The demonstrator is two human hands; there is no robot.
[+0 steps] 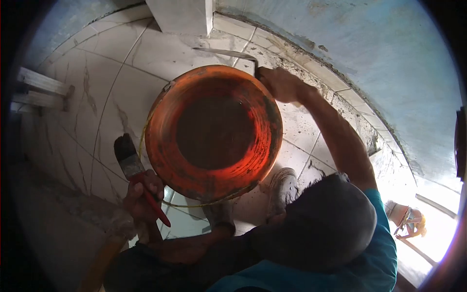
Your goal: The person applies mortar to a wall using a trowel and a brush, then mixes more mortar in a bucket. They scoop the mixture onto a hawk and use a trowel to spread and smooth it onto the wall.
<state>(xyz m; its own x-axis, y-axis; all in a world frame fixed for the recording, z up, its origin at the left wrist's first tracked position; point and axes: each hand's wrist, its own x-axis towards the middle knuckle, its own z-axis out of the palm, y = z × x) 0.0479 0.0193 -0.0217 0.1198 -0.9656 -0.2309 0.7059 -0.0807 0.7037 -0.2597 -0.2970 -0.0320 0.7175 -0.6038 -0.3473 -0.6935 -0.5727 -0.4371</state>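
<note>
Orange bucket (pixel 214 187) stands on the tiled floor (pixel 109 97), about mid-view, its wide mouth turned up to the camera. Inside walls streaked and smeared, bottom dark; cannot tell what is in it. Thin yellow band or wire (pixel 185 205) runs around the lower left side of the bucket.

Left hand (pixel 142 191) closed around the red handle of a paintbrush (pixel 138 169), just beside the bucket's lower left side. Brush tilted, dark bristles toward upper left, handle end toward lower right.

Right hand (pixel 282 83) closed at the bucket's upper right, gripping a tool with a thin metal blade (pixel 226 52). Blade points left past the far rim, seen nearly edge-on; exact tool type unclear. Cannot tell if this hand touches the rim.

Shoe (pixel 283 187) near the bucket's lower right. Dark rounded shape (pixel 323 224) and teal sleeve (pixel 377 214) at lower right. Floor dirty, specks near the bluish wall (pixel 389 73). White block-like base (pixel 182 17) at top. Another person (pixel 416 223) bends over in the bright area, far right, well apart.
</note>
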